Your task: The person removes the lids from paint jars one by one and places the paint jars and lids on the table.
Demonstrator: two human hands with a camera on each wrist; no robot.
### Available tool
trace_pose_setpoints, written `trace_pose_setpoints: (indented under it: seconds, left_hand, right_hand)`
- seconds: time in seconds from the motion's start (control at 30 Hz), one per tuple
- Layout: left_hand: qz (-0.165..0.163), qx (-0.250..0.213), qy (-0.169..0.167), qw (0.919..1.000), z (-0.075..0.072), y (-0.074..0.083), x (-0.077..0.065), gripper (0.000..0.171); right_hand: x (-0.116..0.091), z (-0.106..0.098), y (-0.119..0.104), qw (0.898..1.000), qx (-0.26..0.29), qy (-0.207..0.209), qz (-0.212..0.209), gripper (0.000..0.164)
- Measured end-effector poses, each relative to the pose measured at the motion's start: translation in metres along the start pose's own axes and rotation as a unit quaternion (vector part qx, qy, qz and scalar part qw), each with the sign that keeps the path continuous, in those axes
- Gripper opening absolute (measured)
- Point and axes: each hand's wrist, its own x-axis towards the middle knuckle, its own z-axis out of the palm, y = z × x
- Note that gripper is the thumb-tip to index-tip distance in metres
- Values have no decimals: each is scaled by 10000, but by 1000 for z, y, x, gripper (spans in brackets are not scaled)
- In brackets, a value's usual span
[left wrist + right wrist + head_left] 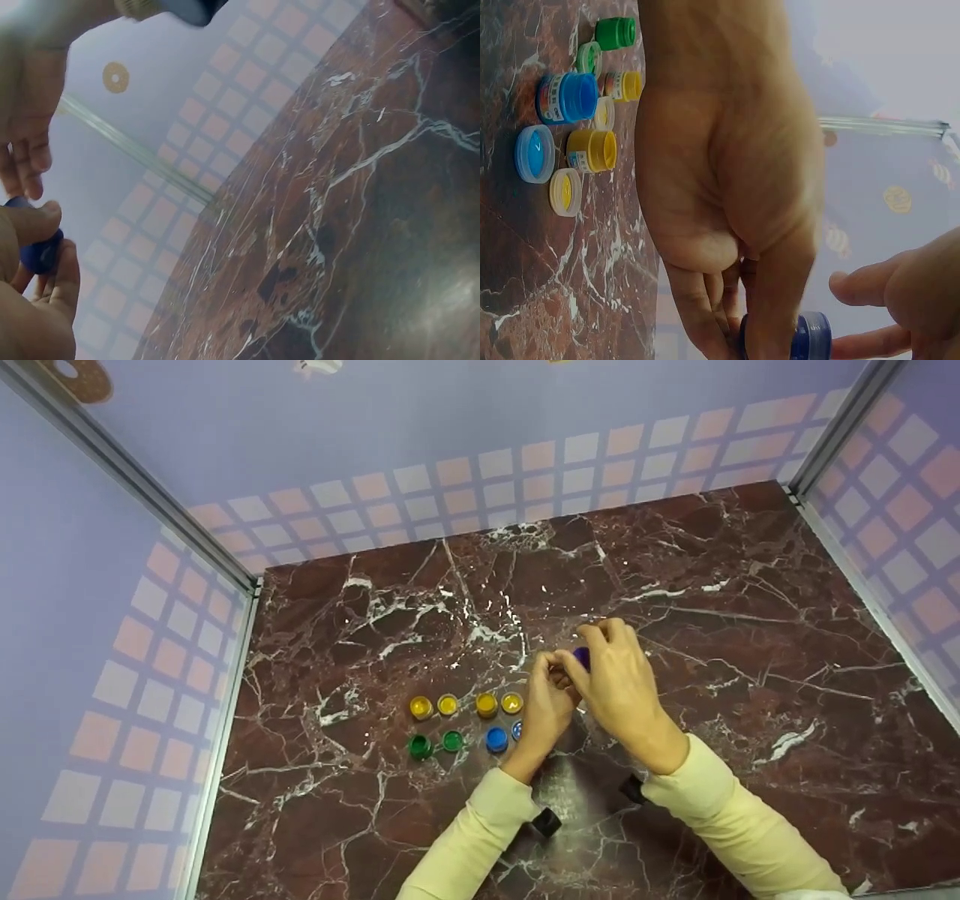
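A small dark blue-purple paint jar [581,656] is held up off the table between both hands. My left hand [549,705] holds it, thumb across it and fingers beneath in the left wrist view. In the right wrist view, the thumb and fingers of my right hand [622,682] are curled about the jar [814,337], covering much of it. Whether its lid is on cannot be made out. Left of the hands stand an uncapped blue paint jar [496,739], two yellow ones [487,704] [421,707] and a green one [420,747].
Upturned lids lie beside the standing jars: yellow [448,704], yellow [511,703], green [452,741] and blue [535,154]. The left forearm partly hides the blue lid in the head view. Patterned panels [495,420] enclose the dark red marbled table [712,660] at the back and sides.
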Motion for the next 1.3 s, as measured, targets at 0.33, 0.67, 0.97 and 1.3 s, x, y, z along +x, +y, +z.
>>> trace_pose_setpoints:
  seconds: [0.33, 0.67, 0.97, 1.3]
  left_hand:
    - [1364, 1854, 463, 9721, 3, -8, -2, 36]
    - [1535, 1981, 631, 9660, 4, -8, -5, 37]
    - [1456, 1862, 379, 9709, 2, -8, -5, 34]
    - [906, 1437, 56, 9855, -6, -4, -3, 38]
  right_hand:
    - [3, 1, -2, 9991, -427, -6, 76, 34]
    - [1, 4, -4, 9983, -550, -196, 66, 28]
    - [0, 3, -2, 9977, -453, -451, -205, 24]
    - [5, -3, 0, 9954, -279, -829, -390, 20]
